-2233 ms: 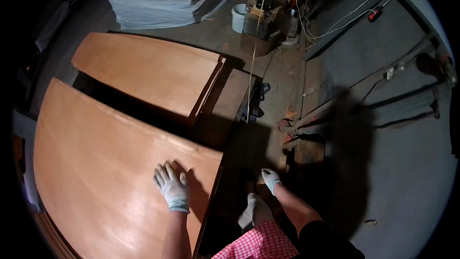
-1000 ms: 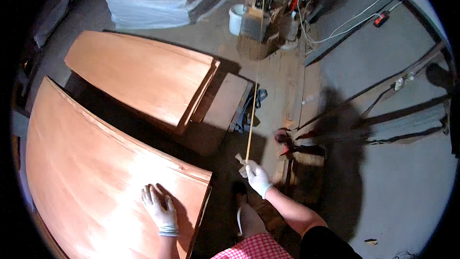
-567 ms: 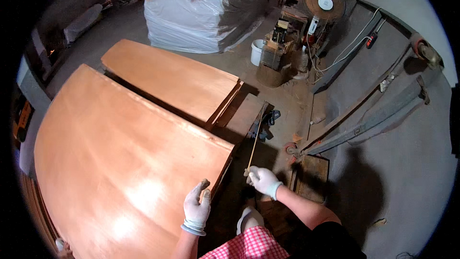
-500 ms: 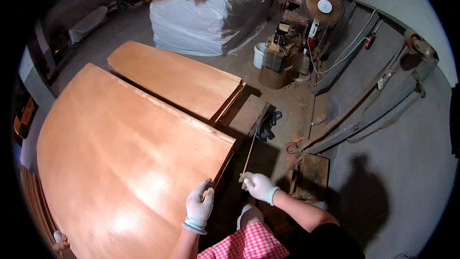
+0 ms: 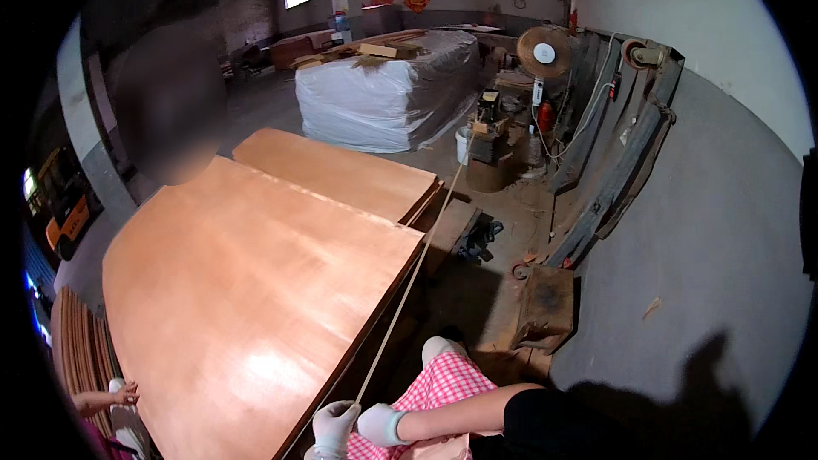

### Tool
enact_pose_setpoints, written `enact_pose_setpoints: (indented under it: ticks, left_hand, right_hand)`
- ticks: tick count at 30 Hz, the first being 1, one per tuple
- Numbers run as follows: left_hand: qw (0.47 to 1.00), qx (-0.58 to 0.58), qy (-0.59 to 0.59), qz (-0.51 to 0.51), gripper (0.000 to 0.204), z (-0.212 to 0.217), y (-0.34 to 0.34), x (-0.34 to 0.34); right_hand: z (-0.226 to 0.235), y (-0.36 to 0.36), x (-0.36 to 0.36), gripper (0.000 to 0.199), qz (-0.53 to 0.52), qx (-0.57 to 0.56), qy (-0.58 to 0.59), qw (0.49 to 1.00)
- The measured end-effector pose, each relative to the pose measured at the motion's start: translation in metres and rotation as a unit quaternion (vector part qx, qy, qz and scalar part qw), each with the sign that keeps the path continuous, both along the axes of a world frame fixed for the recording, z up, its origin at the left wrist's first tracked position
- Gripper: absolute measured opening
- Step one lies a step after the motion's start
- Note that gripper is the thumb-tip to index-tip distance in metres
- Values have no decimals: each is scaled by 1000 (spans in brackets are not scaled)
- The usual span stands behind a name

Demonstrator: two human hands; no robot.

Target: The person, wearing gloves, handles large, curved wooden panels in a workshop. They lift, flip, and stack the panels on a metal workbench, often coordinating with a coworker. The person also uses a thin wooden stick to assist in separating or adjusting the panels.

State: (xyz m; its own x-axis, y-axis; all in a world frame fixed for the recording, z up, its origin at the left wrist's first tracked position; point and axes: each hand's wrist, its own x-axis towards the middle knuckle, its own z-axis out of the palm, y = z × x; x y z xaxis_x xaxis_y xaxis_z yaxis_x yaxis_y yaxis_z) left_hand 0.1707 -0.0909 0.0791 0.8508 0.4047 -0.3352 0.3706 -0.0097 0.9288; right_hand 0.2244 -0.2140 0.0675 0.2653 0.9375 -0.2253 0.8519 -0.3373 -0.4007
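A long thin wooden strip [image 5: 415, 266] is gripped at its near end by both gloved hands, the left hand [image 5: 333, 426] and right hand [image 5: 380, 423] closed side by side, its long axis running away along the right edge of the large plywood sheet [image 5: 247, 290].

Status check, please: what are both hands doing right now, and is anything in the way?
Both gloved hands, left and right, grip one long thin stick. It runs along the plywood sheet edge. Another person's hand touches the sheet.
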Motion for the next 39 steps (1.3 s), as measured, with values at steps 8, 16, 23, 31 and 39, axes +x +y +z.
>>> enact_pose_setpoints:
  ticks: [8,16,23,31,39]
  left_hand:
    - [995,75,-55,33,10,-21,54,-143]
    - [991,-70,81,75,13,47,49,-167]
    - [993,-26,79,84,19,68,42,-170]
    - [990,-7,70,124,19,52,64,-219]
    - [973,-50,46,221,16,20,77,-250]
  right_hand:
    - [-19,17,-76,34,320,-2,80,944]
    - [67,21,36,33,0,256,155,954]
    - [61,66,0,47,186,36,271,944]
    - [73,63,13,27,102,-86,372,919]
    - [67,82,21,31,115,-127,361,917]
